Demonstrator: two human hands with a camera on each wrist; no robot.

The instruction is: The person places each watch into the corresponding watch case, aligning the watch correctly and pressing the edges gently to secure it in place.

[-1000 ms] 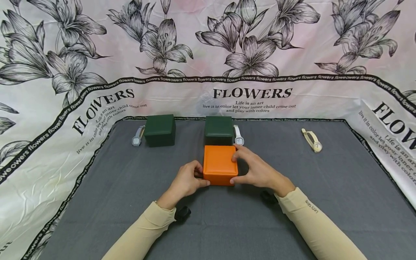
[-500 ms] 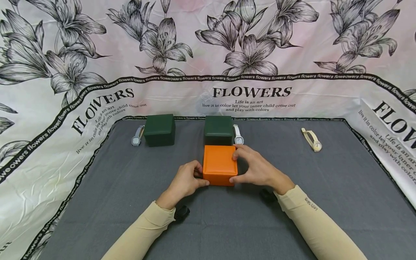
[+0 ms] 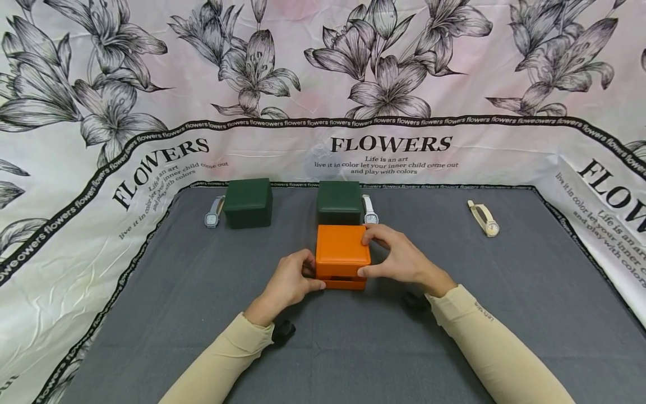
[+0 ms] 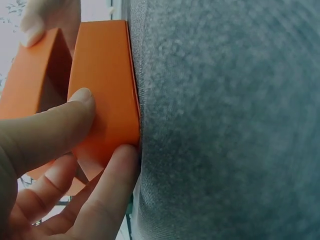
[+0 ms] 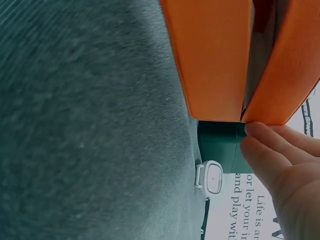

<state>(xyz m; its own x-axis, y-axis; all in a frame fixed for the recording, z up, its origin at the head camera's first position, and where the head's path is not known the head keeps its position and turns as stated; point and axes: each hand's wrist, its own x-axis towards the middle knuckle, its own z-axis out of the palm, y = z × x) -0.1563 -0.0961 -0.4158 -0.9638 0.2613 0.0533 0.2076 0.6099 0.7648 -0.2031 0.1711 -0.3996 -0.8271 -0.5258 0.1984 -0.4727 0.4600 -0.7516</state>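
An orange box (image 3: 342, 249) stands on the grey cloth at the middle, its lid tilted up at the front with a dark gap above the base. My left hand (image 3: 286, 281) grips the base (image 4: 105, 75) at its left side, thumb on the front face and fingers low along the side. With my right hand (image 3: 401, 259) I hold the lid (image 5: 290, 65) by its right side, thumb at the front and fingers toward the back corner. The inside of the box is mostly hidden. Just behind it sits a green box (image 3: 339, 202), with a white watch (image 3: 370, 210) alongside.
A second green box (image 3: 248, 203) stands at the back left, with a light-blue-faced watch (image 3: 214, 212) beside it. A gold watch (image 3: 484, 219) lies at the back right. Flower-printed fabric (image 3: 393, 151) rises behind the grey cloth (image 3: 353, 348).
The lid of the orange box has come up at the front, raised by my right hand, and a gap shows. My left hand stays at the base.
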